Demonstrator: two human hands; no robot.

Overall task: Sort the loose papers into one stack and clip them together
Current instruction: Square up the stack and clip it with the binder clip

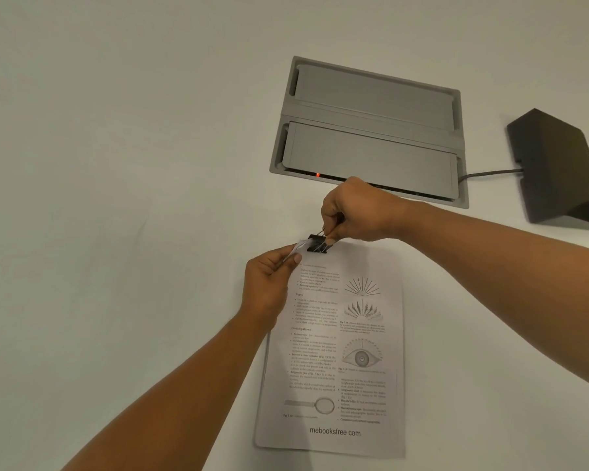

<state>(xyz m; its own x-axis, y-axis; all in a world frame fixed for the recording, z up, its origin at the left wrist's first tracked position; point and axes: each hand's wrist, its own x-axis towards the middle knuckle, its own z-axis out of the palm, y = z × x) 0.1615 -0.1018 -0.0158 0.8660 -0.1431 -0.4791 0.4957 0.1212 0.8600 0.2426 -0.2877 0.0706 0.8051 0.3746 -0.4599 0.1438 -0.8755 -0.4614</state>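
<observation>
Nearest the camera, the paper stack (334, 362) lies flat on the table (116, 164), its long axis running away from the person toward both hands at its far edge. Left hand (269, 283) pinches the far-left corner, lifting it slightly. Just right of it, touching that edge, sits the binder clip (317, 244); the right hand (354, 212), nearer it, squeezes its wire handles.
</observation>
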